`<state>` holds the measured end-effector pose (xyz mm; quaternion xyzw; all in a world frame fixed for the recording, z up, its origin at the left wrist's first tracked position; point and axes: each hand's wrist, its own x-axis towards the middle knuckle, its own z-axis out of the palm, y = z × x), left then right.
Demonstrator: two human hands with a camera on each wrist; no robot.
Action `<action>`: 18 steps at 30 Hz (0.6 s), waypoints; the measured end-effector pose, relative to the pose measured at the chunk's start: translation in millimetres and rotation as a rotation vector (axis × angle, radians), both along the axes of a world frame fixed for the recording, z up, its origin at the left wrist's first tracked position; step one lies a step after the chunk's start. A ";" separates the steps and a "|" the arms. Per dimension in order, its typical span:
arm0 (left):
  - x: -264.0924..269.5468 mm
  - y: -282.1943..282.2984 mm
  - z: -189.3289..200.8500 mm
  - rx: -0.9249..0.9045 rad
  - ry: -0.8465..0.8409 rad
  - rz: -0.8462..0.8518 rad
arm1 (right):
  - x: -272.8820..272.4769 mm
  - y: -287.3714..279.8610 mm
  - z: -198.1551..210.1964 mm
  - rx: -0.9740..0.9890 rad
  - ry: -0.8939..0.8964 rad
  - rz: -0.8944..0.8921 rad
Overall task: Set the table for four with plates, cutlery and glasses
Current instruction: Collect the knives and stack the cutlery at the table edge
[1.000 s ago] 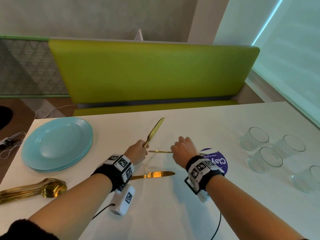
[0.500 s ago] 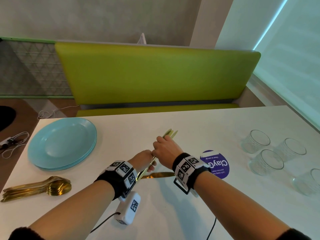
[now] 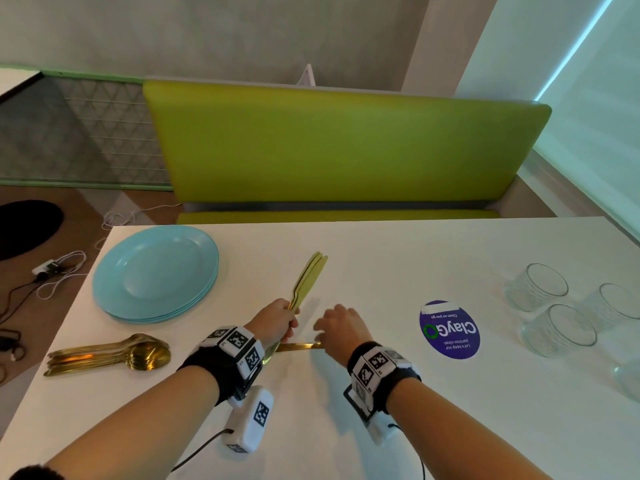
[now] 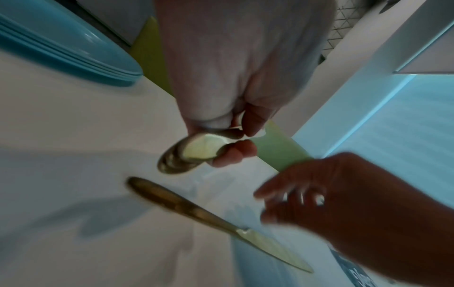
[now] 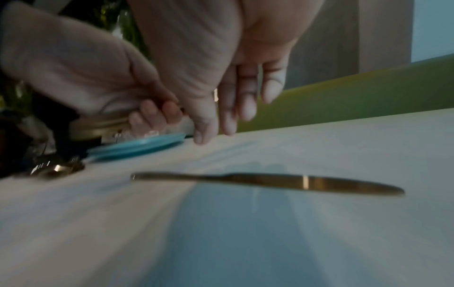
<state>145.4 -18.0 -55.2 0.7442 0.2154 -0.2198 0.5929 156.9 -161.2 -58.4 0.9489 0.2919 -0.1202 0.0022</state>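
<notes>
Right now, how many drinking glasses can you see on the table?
4, clustered at the table's right side: far-left one, far-right one, middle one, and nearest, cut off by the frame edge.

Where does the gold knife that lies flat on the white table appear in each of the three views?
Head: gold knife lies low in the centre, between the two wrists, partly hidden.
Left wrist: lower centre, running diagonally.
Right wrist: middle, nearly level.
Shared landmark: stack of turquoise plates.

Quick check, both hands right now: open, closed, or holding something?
Left hand: grips a bundle of gold knives by their handles.
Right hand: open, fingers straight, holding nothing, just above the knife on the table.
</notes>
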 end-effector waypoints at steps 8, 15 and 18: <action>-19.5 40.1 4.9 -0.101 0.010 0.081 | -13.6 14.4 -25.9 -0.196 0.081 0.058; -34.0 52.2 6.3 -0.134 0.046 0.081 | -12.3 24.6 -22.1 -0.243 0.051 0.036; -38.8 54.0 8.4 -0.126 0.038 0.084 | -12.3 29.4 -17.7 -0.273 0.106 0.014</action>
